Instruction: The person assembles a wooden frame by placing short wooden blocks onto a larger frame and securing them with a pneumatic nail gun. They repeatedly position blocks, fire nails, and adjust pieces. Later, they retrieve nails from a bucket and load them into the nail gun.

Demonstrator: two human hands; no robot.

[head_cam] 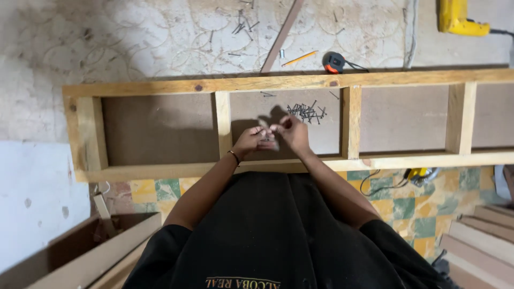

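Your left hand [252,140] and right hand [292,132] meet over the middle compartment of the long wooden frame [278,83], fingertips pinched together on something small; it looks like a nail or two, but it is too blurred to be sure, so take each grip as clenched on a small item you cannot name for certain. You appear to be sorting or separating a fastener picked from the loose pile of nails [307,112] lying just beyond your right hand on the backing panel. Next you would need one nail held cleanly in one hand and the other hand free. Counted: one frame with four compartments in view, three upright dividers, one nail pile, one tape measure [334,62], one pencil [299,58], one yellow drill [458,18].
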